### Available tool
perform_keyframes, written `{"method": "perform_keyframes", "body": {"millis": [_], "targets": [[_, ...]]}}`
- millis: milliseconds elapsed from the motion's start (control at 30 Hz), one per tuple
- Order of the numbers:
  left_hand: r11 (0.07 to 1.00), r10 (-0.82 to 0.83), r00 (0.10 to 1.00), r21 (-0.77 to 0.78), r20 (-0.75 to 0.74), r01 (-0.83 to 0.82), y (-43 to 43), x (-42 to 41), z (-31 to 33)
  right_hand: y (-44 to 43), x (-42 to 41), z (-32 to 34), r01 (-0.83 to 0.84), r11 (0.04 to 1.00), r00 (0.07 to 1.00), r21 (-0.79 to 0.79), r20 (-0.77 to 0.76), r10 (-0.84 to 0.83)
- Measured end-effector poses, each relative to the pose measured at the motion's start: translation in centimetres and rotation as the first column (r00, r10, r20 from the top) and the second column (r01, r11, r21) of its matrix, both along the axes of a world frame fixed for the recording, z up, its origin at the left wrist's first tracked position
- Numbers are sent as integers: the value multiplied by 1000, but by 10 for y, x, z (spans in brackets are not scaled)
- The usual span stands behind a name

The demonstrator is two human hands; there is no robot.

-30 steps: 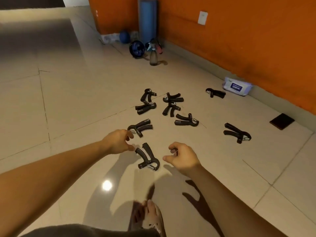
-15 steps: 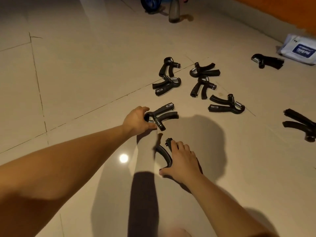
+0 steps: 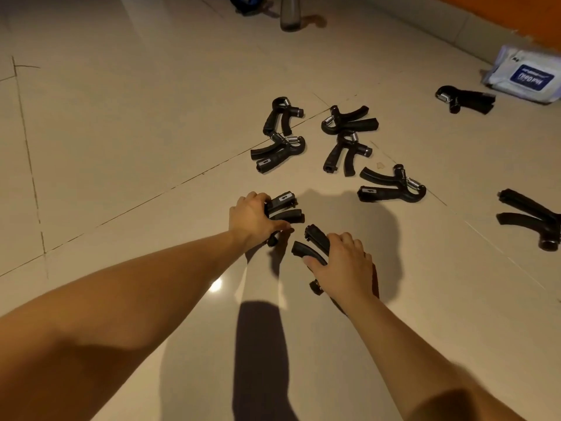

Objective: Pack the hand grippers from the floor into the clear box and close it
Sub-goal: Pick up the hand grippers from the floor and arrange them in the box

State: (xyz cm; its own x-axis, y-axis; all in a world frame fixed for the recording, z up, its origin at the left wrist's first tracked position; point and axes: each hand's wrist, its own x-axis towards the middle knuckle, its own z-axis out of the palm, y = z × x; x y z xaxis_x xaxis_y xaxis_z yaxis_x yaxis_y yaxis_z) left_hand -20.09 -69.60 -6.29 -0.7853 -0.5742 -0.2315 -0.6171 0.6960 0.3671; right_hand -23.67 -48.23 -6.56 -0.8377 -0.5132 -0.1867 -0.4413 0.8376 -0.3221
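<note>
Two hand grippers are in my grasp: my left hand (image 3: 253, 218) is closed around the handles of one (image 3: 283, 208), my right hand (image 3: 341, 265) wraps the nearer one (image 3: 314, 246), and both seem barely off the tiled floor (image 3: 121, 132), though I can't tell for sure. I count seven more lying loose: a cluster of five (image 3: 337, 141) just beyond my hands, one at the right edge (image 3: 529, 215), one far right (image 3: 466, 99) beside a wipes pack (image 3: 525, 75). The clear box isn't in view, so packing has hardly begun. Open floor lies left and near; a bottle (image 3: 288, 12) stands far off.
</note>
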Motion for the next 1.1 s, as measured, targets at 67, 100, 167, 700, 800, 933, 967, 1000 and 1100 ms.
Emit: {"method": "perform_keyframes", "body": {"millis": [67, 100, 167, 700, 800, 933, 967, 1000, 1100], "targets": [[1000, 10, 1000, -10, 0, -10, 7, -1, -2, -1, -4, -4, 23, 1000, 999, -15, -39, -24], [1000, 17, 1000, 1, -1, -17, 9, -1, -2, 0, -7, -4, 28, 999, 999, -20, -17, -29], [999, 29, 1000, 37, -9, -28, 13, 1, -2, 4, -13, -2, 25, 1000, 999, -16, 43, -24], [932, -135, 964, 302, -230, 202, 124, 22, 82, 168, -4, 116, 146, 987, 989, -61, 21, -145], [915, -181, 938, 300, -295, 271, 174, 21, 123, 220, 5, 165, 172, 985, 984, -12, -39, -173], [894, -258, 894, 261, -366, 365, 251, 27, 189, 300, 29, 229, 275, 960, 959, -55, -52, -278], [883, -291, 880, 248, -375, 398, 272, 32, 206, 324, 37, 242, 281, 957, 954, -71, -93, -287], [873, -322, 866, 233, -384, 428, 294, 37, 221, 347, 46, 254, 286, 955, 947, -83, -126, -295], [840, -408, 819, 186, -403, 510, 359, 55, 263, 417, 74, 285, 313, 945, 930, -100, -168, -326]]}}
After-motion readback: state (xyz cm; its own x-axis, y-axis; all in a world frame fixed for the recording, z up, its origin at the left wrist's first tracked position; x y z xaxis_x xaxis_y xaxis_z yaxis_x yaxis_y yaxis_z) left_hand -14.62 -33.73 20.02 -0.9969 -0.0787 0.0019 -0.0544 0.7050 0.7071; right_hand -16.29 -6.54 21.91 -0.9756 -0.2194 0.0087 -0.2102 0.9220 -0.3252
